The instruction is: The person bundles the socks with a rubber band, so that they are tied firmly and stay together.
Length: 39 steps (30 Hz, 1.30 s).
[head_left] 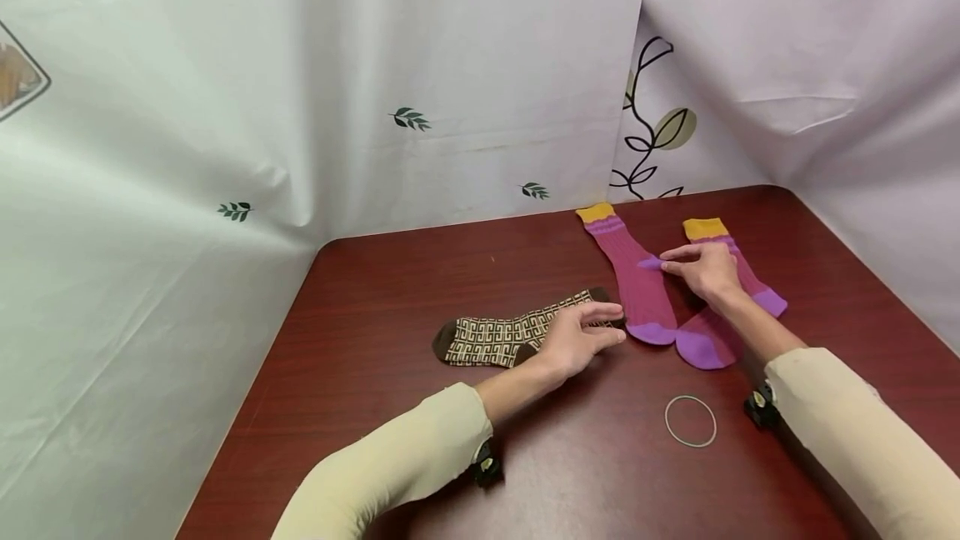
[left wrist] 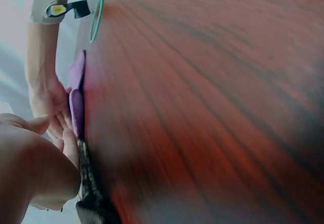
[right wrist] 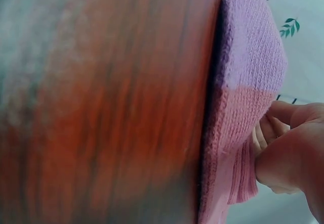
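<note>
In the head view, a magenta sock point(head_left: 641, 286) with yellow cuff and purple heel and toe lies flat at centre right. My right hand point(head_left: 705, 269) has its thumb and index fingertip together at the purple heel, pinching its edge. Under that wrist lies a matching magenta sock point(head_left: 750, 277), partly covered by the hand and forearm. My left hand point(head_left: 573, 340) is over the cuff end of a brown-and-cream patterned sock point(head_left: 487, 340), thumb and fingers spread apart. In the right wrist view, a purple toe point(right wrist: 253, 42) looms close, hiding some of the right fingertips.
A thin pale green ring-shaped band point(head_left: 691, 421) lies on the dark red wooden table point(head_left: 390, 273) in front of the magenta socks. White patterned sheeting point(head_left: 480, 65) hangs behind the table and along its sides. Each wrist wears a small black camera.
</note>
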Available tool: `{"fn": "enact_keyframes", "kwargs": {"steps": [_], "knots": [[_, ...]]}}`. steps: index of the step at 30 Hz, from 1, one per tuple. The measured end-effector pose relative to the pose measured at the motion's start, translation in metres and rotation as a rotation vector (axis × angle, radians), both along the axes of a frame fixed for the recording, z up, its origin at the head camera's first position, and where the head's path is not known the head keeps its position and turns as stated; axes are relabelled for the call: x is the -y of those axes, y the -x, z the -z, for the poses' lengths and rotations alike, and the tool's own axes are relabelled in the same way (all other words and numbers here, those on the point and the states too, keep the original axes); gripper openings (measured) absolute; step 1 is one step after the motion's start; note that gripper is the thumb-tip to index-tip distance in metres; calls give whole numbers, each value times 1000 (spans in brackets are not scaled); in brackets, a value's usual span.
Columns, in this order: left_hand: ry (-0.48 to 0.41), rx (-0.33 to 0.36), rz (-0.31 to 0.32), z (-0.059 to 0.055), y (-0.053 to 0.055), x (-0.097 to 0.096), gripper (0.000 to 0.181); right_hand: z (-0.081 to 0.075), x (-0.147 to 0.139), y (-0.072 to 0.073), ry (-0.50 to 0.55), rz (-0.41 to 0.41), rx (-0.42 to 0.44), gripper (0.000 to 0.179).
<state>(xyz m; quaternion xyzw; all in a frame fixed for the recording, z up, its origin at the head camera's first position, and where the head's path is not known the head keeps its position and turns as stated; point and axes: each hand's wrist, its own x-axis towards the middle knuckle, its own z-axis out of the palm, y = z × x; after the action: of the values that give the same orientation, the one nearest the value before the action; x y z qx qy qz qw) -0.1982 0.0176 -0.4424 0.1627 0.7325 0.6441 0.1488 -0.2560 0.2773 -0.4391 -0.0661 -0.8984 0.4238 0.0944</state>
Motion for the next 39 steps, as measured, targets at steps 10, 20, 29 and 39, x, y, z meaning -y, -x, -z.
{"fn": "enact_keyframes", "kwargs": {"steps": [10,20,29,39], "knots": [[92,-47,-34,7,1,-16,35,2,-2,0,-12,-4,-22,25],[231,-143,-72,9,-2,-27,30,1,-1,-1,-2,10,-6,24],[227,-142,-85,7,-5,-34,22,1,-1,-1,5,6,-5,25],[241,-148,-100,10,-3,-35,13,2,-1,0,2,17,0,25]]}}
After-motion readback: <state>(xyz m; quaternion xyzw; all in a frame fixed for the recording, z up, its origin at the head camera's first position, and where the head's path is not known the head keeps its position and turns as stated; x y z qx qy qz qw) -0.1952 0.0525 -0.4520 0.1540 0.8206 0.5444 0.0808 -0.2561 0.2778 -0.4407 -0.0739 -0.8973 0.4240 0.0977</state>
